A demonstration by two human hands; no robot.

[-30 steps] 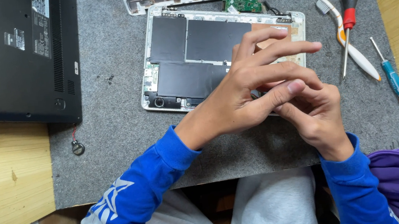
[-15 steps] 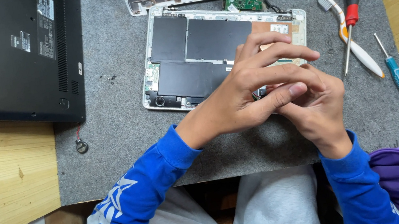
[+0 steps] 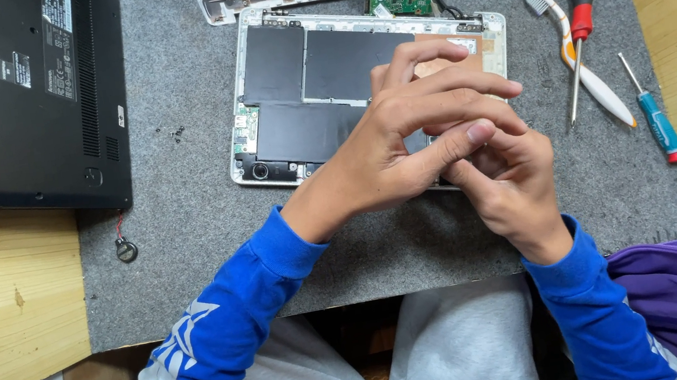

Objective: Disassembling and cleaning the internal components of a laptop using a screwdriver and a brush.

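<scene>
tablet (image 3: 316, 88) | white shell, back cover off, flat black battery panels exposed | lies flat on the grey mat | lower right part hidden under my hands

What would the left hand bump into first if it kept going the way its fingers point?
Probably the white brush and the red-handled screwdriver on the grey mat: the left hand points right, above the open tablet. Height is unclear.
</scene>
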